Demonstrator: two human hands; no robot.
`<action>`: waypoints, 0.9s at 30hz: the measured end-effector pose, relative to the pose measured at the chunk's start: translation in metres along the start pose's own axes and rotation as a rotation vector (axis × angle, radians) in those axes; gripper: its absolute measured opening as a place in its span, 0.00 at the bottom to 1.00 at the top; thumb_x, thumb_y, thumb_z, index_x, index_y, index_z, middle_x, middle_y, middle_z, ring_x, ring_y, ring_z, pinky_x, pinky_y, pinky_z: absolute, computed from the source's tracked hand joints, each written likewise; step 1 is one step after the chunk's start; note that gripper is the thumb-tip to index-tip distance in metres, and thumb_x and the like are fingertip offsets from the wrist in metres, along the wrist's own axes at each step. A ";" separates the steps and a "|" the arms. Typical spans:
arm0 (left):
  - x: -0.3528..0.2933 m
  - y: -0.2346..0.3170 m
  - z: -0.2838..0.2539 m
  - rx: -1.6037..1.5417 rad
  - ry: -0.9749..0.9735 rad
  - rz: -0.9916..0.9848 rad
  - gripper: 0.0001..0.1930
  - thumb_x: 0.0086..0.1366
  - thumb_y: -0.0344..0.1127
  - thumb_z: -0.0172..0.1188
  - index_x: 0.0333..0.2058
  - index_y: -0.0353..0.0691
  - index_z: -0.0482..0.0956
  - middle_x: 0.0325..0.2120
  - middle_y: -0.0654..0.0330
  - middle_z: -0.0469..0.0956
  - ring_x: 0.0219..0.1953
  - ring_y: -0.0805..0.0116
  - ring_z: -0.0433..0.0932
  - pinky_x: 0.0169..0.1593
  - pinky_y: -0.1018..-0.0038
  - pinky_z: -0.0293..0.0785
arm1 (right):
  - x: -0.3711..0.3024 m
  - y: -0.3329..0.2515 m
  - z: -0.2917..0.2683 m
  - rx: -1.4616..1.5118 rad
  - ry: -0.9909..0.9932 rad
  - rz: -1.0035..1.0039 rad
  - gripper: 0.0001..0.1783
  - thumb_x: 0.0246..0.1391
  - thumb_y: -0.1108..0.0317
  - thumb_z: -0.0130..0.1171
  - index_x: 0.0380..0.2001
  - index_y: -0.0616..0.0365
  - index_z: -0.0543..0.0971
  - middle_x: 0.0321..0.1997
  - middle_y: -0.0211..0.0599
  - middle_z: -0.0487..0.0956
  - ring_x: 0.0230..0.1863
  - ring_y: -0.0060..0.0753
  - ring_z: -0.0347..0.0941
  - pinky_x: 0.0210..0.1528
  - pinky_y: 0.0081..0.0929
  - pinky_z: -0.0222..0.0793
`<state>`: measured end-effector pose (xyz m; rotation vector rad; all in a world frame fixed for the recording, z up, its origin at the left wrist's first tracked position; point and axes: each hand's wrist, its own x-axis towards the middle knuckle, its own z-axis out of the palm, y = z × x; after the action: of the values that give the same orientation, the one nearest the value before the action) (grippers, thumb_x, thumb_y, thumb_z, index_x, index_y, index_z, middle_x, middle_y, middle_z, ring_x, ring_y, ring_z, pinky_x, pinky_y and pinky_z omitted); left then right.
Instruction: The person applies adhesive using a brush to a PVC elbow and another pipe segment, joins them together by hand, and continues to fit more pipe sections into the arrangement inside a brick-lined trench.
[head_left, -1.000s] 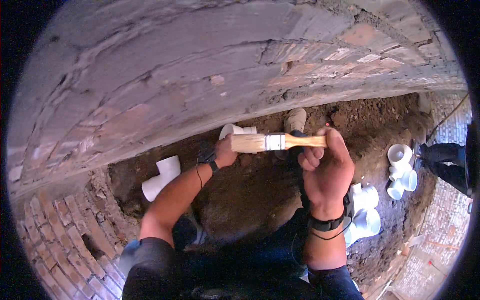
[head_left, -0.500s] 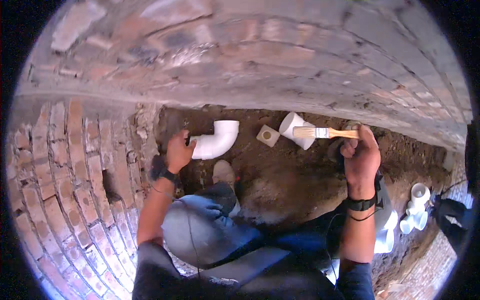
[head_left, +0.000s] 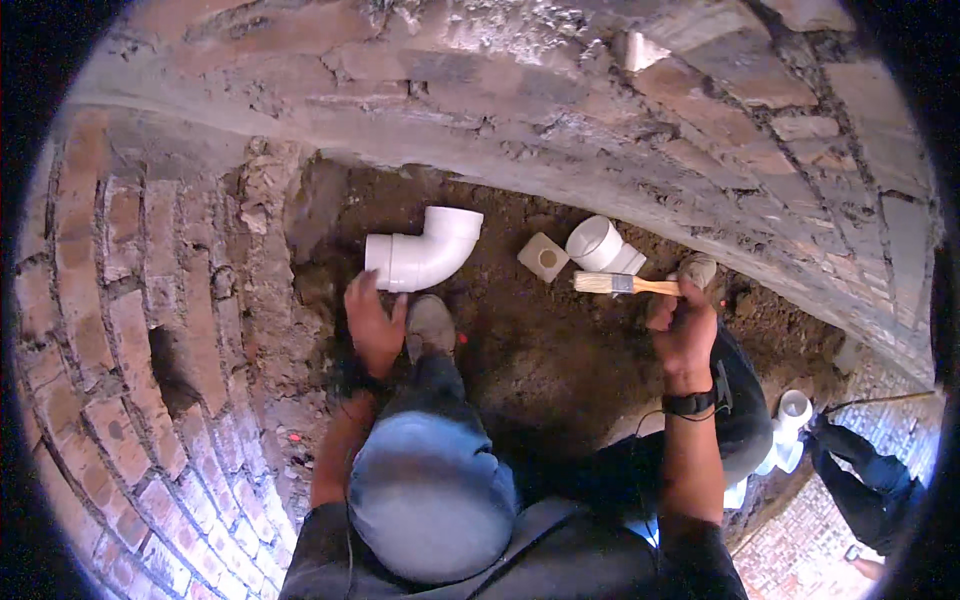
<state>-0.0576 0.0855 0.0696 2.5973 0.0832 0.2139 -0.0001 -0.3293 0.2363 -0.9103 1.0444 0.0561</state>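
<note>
A white plastic elbow pipe (head_left: pixel 430 255) lies on the dirt, ahead of my left foot. Just below its left end is my left hand (head_left: pixel 375 325), fingers apart and holding nothing; I cannot tell whether a fingertip touches the pipe. In my right hand (head_left: pixel 687 335) is a paintbrush (head_left: pixel 650 286), gripped by its wooden handle, with pale bristles pointing left. Behind the bristles lies a second white pipe fitting (head_left: pixel 590 243), its round mouth facing up and left. Beside that fitting sits a square beige block (head_left: pixel 532 250) with a round hole.
Brick walls rise at the left (head_left: pixel 130 330) and along the far side (head_left: pixel 480 110). More white pipe fittings (head_left: pixel 790 430) stand at the right. Beyond them another person's dark-clothed legs (head_left: pixel 865 475) show. My shoes (head_left: pixel 431 328) rest on the dirt floor.
The view has shifted. My left hand has come away from the elbow pipe's left end to below it. My right hand still holds the paintbrush, lower in the picture.
</note>
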 end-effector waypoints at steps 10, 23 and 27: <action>0.162 -0.132 0.143 0.019 -0.665 0.265 0.31 0.55 0.45 0.68 0.57 0.42 0.75 0.56 0.48 0.75 0.58 0.48 0.73 0.63 0.55 0.67 | -0.009 0.013 0.023 -0.137 -0.148 -0.092 0.11 0.64 0.62 0.47 0.33 0.52 0.77 0.20 0.30 0.71 0.20 0.27 0.67 0.23 0.26 0.65; 0.149 0.004 0.133 0.298 -0.821 0.423 0.39 0.60 0.52 0.64 0.62 0.32 0.66 0.60 0.38 0.68 0.63 0.40 0.65 0.66 0.56 0.61 | -0.010 -0.010 -0.054 -0.134 -0.067 -0.257 0.10 0.61 0.62 0.51 0.29 0.52 0.76 0.19 0.24 0.68 0.15 0.21 0.60 0.16 0.24 0.53; 0.146 -0.014 0.074 0.275 -0.737 0.335 0.39 0.60 0.52 0.64 0.63 0.31 0.65 0.60 0.37 0.67 0.64 0.40 0.64 0.66 0.56 0.61 | -0.010 -0.005 -0.043 -0.037 -0.111 -0.148 0.08 0.62 0.62 0.51 0.31 0.51 0.76 0.19 0.23 0.69 0.15 0.20 0.60 0.16 0.23 0.53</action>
<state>0.0980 0.0750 0.0199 2.7709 -0.6229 -0.6835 -0.0348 -0.3578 0.2392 -1.0049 0.8730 0.0024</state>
